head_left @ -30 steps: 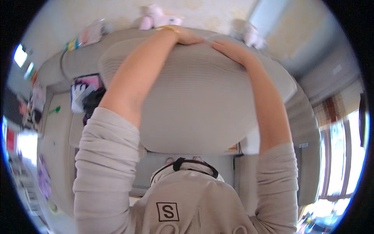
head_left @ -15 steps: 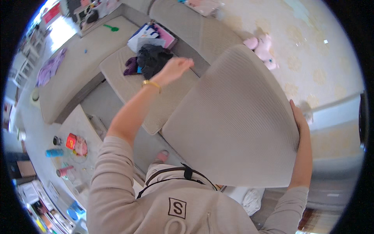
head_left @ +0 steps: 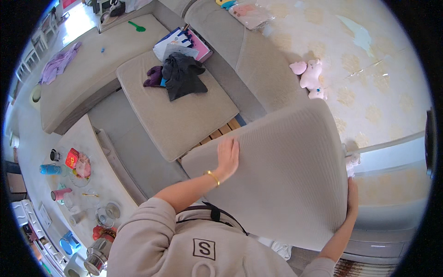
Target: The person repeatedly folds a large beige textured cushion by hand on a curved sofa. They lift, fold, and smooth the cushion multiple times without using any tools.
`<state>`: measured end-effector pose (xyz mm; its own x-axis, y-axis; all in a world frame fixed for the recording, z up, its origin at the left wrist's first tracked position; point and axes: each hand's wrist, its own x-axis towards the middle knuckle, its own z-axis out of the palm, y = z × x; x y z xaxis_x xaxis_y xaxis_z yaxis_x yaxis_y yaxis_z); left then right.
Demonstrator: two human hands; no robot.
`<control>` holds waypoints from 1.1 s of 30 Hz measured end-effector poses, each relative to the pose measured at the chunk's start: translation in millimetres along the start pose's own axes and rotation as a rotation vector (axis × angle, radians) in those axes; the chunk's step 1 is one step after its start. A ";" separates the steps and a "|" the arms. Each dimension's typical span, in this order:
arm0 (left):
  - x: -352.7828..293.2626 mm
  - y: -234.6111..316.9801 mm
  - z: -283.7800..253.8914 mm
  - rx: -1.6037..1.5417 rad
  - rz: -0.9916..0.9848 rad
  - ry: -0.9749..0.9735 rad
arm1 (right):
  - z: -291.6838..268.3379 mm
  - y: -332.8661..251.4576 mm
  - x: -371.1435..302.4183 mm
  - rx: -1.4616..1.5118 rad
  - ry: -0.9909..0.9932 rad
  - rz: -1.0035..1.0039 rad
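A large beige ribbed sofa cushion [head_left: 286,171] lies tilted in front of me. My left hand [head_left: 227,158], with a gold bangle at the wrist, rests flat with fingers spread on its left part. My right hand [head_left: 352,203] grips the cushion's right edge from below. The cushion sits over the sofa frame, where wooden slats [head_left: 220,133] show at its upper left corner. Another seat cushion [head_left: 177,111] lies beside it, carrying a pile of dark clothes [head_left: 180,76].
A pink plush toy [head_left: 310,78] lies on the sofa back. Books and bags [head_left: 182,44] sit by the clothes. A low table [head_left: 78,171] at the left holds cups, bottles and a snack packet. A purple cloth [head_left: 57,64] lies on the far sofa section.
The cushion has come down from overhead to lie lower and flatter over the sofa frame. My left hand slid from its top corner onto its left face.
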<state>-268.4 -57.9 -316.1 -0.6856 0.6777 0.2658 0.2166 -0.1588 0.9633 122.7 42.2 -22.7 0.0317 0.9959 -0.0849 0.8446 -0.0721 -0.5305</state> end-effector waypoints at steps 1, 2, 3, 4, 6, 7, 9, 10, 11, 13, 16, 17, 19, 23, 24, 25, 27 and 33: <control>-16.7 13.4 0.2 0.028 0.015 -0.043 | -14.7 24.6 -13.2 -0.008 0.053 -0.052; -34.4 30.4 -1.5 0.059 0.027 -0.088 | -30.0 41.1 -28.5 0.008 0.007 -0.028; -49.6 47.3 -4.2 0.089 0.036 -0.134 | -44.3 55.6 -45.4 0.005 0.002 -0.005; -61.6 63.3 -7.4 0.067 0.123 -0.189 | -54.6 70.6 -61.7 0.001 0.022 0.023; -81.9 93.2 -11.5 0.021 0.298 -0.293 | -76.5 97.6 -92.7 -0.007 0.057 0.072; -92.7 102.4 -8.7 -0.003 0.355 -0.324 | -85.3 110.7 -107.6 -0.014 0.074 0.093; -112.2 120.0 1.5 -0.057 0.472 -0.396 | -104.3 133.5 -132.4 -0.017 0.109 0.137; -122.2 130.9 7.0 -0.051 0.496 -0.419 | -113.1 144.6 -143.5 -0.018 0.122 0.157; -132.0 142.6 12.8 -0.046 0.521 -0.443 | -120.5 155.5 -153.6 -0.020 0.136 0.173; -148.0 162.1 26.3 -0.057 0.571 -0.476 | -134.2 174.6 -170.2 -0.019 0.159 0.202; -172.5 184.8 52.9 -0.102 0.639 -0.488 | -152.9 200.0 -186.9 -0.013 0.180 0.224; -181.0 191.1 61.6 -0.112 0.656 -0.489 | -155.4 207.7 -193.5 -0.014 0.186 0.230; -197.9 201.9 78.4 -0.139 0.684 -0.496 | -164.1 221.7 -202.1 -0.011 0.199 0.237; -228.9 220.9 105.3 -0.182 0.725 -0.532 | -177.8 244.8 -213.9 -0.001 0.210 0.238; -235.2 225.0 110.1 -0.183 0.735 -0.540 | -180.9 249.8 -215.5 0.003 0.213 0.230; -241.1 229.0 114.2 -0.179 0.751 -0.530 | -184.2 253.9 -215.6 0.006 0.210 0.224; -249.9 234.6 121.2 -0.175 0.784 -0.518 | -188.2 261.4 -218.7 0.014 0.211 0.216; -263.6 241.3 137.3 -0.136 0.811 -0.552 | -197.7 282.8 -227.6 0.039 0.210 0.194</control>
<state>60.0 -176.3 -159.0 0.0625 0.5615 0.8251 0.3721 -0.7802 0.5028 460.0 -194.0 13.4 0.3039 0.9526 -0.0137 0.7911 -0.2603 -0.5536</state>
